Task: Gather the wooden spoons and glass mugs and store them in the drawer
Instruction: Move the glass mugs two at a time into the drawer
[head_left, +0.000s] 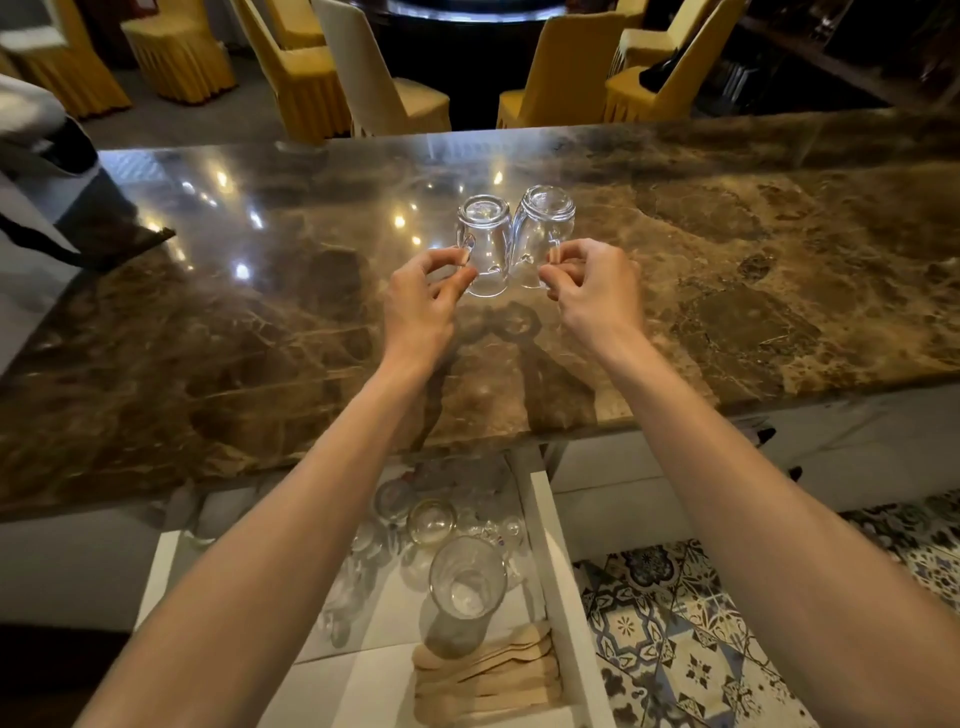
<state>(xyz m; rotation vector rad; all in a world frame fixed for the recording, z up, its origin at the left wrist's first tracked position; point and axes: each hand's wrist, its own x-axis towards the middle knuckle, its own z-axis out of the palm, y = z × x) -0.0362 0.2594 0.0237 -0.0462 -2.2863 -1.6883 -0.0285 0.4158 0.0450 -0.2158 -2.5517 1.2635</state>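
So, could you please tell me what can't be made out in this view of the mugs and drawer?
Head view only:
- Handles of the left glass mug and right glass mug: mostly covered by the pinching left hand and right hand.
- Drawer, left side: hidden behind the left forearm.
- Glassware at the drawer's back: blurred, overlapping, uncountable.
- Wooden spoons: piled, number unclear.

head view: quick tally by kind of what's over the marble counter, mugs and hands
glass mugs: 2 (left mug, right mug)
hands: 2 (left hand, right hand), each pinching a mug handle
total: 4
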